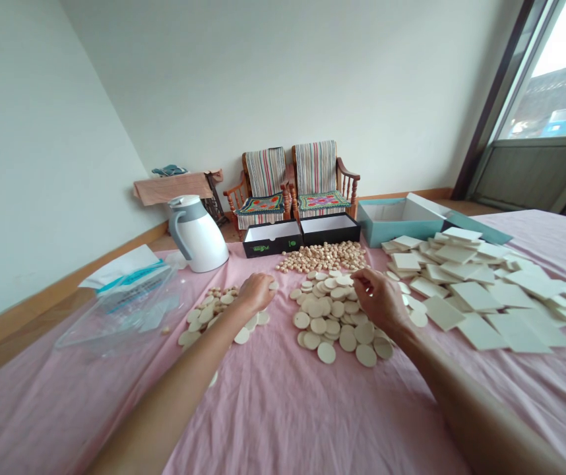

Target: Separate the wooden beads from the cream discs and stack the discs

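My left hand (pixel 254 292) is curled, pinching a pale round disc at its fingertips above the left pile of discs (pixel 208 316) on the pink cloth. My right hand (pixel 380 298) hovers with bent fingers over the middle pile of round discs (pixel 332 316); its fingertips are pinched together, and what they hold is too small to make out. Behind the discs lies a heap of small wooden beads (pixel 320 256). Many pale square tiles (pixel 481 284) spread to the right.
A white jug (pixel 196 234) stands at the back left, beside a clear plastic bag (pixel 125 303). Two black open boxes (pixel 300 236) and a teal box (pixel 402 221) sit behind the beads. Two small chairs (pixel 293 181) stand by the wall.
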Demonstrator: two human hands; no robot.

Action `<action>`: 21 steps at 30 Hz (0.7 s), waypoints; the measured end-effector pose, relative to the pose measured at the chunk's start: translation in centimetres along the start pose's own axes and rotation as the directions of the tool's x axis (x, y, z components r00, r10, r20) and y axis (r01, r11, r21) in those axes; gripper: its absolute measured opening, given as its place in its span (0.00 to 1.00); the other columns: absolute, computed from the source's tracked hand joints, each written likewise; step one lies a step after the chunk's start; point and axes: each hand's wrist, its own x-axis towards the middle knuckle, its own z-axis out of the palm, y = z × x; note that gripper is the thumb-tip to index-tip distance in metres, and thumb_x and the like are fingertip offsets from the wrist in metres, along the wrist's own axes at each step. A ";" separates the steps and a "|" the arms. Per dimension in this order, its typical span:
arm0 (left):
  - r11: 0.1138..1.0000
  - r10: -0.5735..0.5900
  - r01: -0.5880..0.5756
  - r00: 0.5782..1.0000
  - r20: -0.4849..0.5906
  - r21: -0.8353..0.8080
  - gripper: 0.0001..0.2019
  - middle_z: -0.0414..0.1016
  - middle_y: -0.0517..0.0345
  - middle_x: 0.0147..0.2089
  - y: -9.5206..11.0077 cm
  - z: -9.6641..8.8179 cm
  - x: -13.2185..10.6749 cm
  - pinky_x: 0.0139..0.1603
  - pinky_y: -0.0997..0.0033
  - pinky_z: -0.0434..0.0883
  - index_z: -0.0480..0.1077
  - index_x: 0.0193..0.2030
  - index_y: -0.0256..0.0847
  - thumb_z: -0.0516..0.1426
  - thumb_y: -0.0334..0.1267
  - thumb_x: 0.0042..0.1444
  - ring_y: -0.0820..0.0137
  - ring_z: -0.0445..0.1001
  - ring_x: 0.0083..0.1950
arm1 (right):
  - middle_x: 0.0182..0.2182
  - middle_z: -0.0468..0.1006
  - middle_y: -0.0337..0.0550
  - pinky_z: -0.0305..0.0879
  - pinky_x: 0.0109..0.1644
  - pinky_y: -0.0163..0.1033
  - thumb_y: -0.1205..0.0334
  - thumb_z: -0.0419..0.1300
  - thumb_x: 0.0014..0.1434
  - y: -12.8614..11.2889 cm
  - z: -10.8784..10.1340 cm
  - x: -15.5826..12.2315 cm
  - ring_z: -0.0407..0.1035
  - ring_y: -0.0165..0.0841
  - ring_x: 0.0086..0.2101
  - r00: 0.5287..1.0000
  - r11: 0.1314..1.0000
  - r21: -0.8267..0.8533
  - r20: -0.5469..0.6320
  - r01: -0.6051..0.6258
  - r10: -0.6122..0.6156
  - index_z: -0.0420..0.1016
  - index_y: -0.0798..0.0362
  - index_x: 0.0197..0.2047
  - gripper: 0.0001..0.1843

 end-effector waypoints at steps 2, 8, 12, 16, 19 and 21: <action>1.000 -0.007 0.007 1.000 -0.002 -0.011 0.05 0.76 0.52 0.33 -0.1 0.3 0.1 0.43 0.70 0.67 0.73 0.26 0.40 0.56 0.33 0.49 0.64 0.73 0.41 | 0.25 0.75 0.38 0.59 0.33 0.33 0.65 0.51 0.53 0.0 0.0 0.0 0.67 0.30 0.26 1.000 1.000 0.015 0.007 0.003 -0.004 0.72 0.51 0.32 0.09; 0.997 -0.022 0.018 0.998 -0.050 -0.080 0.04 0.76 0.55 0.35 0.0 0.6 0.2 0.43 0.69 0.67 0.74 0.29 0.40 0.57 0.34 0.49 0.65 0.73 0.41 | 0.26 0.76 0.39 0.60 0.33 0.34 0.65 0.51 0.53 -0.1 0.0 0.0 0.68 0.31 0.26 1.000 1.000 0.014 -0.002 0.011 -0.011 0.73 0.51 0.31 0.09; 0.987 0.005 -0.021 0.995 -0.099 -0.162 0.08 0.76 0.55 0.39 1.9 0.2 -0.2 0.40 0.72 0.69 0.74 0.37 0.40 0.59 0.34 0.48 0.69 0.73 0.39 | 0.26 0.76 0.39 0.60 0.33 0.34 0.65 0.51 0.52 -0.1 0.0 0.0 0.68 0.31 0.26 1.000 1.000 0.027 0.003 0.014 -0.015 0.73 0.51 0.32 0.09; 0.844 0.176 -0.252 0.964 -0.198 -0.474 0.14 0.76 0.55 0.43 5.0 -0.7 -1.1 0.36 0.75 0.71 0.72 0.45 0.40 0.59 0.35 0.50 0.72 0.73 0.38 | 0.27 0.76 0.39 0.60 0.33 0.34 0.65 0.52 0.53 -0.1 -0.1 0.0 0.67 0.31 0.27 1.000 1.000 0.028 0.015 0.012 -0.012 0.73 0.51 0.33 0.09; 0.755 0.214 -0.324 0.943 -0.253 -0.570 0.16 0.75 0.53 0.45 6.0 -1.7 -1.9 0.36 0.75 0.72 0.70 0.49 0.40 0.57 0.35 0.53 0.72 0.74 0.39 | 0.26 0.76 0.39 0.60 0.33 0.34 0.65 0.52 0.53 -0.1 -0.1 0.0 0.67 0.30 0.27 1.000 0.999 0.034 0.013 0.007 -0.007 0.73 0.51 0.33 0.09; 0.788 0.209 -0.323 0.941 -0.265 -0.525 0.13 0.75 0.53 0.45 5.4 -2.4 -2.4 0.38 0.74 0.72 0.72 0.47 0.40 0.55 0.35 0.55 0.72 0.74 0.39 | 0.26 0.76 0.38 0.59 0.33 0.34 0.65 0.52 0.53 -0.1 -0.1 0.0 0.67 0.30 0.27 1.000 0.999 0.037 0.007 0.002 -0.002 0.73 0.51 0.33 0.09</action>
